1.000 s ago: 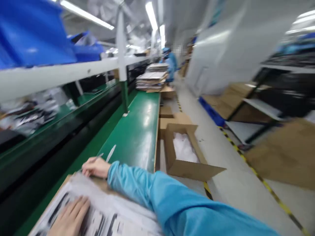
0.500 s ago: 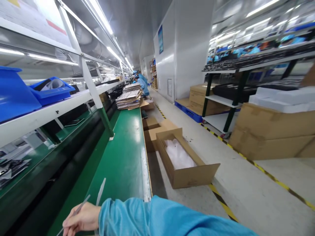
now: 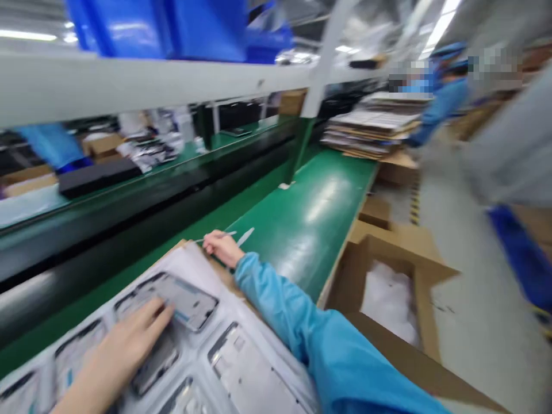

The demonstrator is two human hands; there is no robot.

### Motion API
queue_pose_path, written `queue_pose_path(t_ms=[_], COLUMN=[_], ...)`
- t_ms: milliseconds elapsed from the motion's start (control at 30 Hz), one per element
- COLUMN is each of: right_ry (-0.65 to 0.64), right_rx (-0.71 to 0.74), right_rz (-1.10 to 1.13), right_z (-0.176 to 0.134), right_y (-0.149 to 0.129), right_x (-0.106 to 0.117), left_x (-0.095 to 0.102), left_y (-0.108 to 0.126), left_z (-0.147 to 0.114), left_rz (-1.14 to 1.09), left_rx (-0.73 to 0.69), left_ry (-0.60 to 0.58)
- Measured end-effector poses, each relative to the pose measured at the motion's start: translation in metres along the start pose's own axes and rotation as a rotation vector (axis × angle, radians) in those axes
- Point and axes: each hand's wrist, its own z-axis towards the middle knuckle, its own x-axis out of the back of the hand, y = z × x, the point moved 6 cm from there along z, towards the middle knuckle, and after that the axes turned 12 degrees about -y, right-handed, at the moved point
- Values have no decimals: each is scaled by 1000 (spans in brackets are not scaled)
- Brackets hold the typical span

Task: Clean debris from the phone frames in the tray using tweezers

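Note:
My left hand (image 3: 125,345) reaches over a white moulded tray, its fingers closed on the edge of a grey phone frame (image 3: 190,302). That frame sits slightly tilted over the tray (image 3: 202,339). More phone frames, one of them a larger piece (image 3: 254,374), lie in the tray's pockets around my hand. Past the tray's far corner, my right hand (image 3: 223,248) is closed around a thin, grey, pen-like tool (image 3: 230,233); motion blur hides its exact kind. A pale flat strip (image 3: 245,236) lies on the green bench just beyond that hand.
The green bench (image 3: 319,201) runs forward to a stack of trays and cardboard (image 3: 375,126). An open carton (image 3: 425,299) with white wrapping stands on the floor at right. Blue bins (image 3: 207,29) sit on the shelf above, held by a post (image 3: 302,138). Co-workers (image 3: 448,98) are farther along.
My view has swung left and down, bringing the tray and my left hand into sight. My right hand still holds the thin tool.

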Motion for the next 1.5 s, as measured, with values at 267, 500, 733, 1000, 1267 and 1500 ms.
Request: queue_pose_path(t_ms=[267,500,733,1000,1267,1500], right_ry=[-83,-390,-686,-744,-755,-766], right_rx=[106,141,-18,-6,0,-10], right_rz=[-74,-253,-435,-391,-386,-405], right_z=[9,18,18,20,20,20], right_y=[-5,-33,4,6,8,8], right_x=[0,-59,-84,-76,-74,-74], left_x=[2,-41,-39,-40,-39,-41], left_y=[-22,-59,-73,-90,-91,-98], left_z=[21,23,28,23,22,20], left_rz=[-159,-232,-492,-718,-703,-806], left_rx=[245,658,653,644,717,539], left_ry=[94,58,-55,-122,102,62])
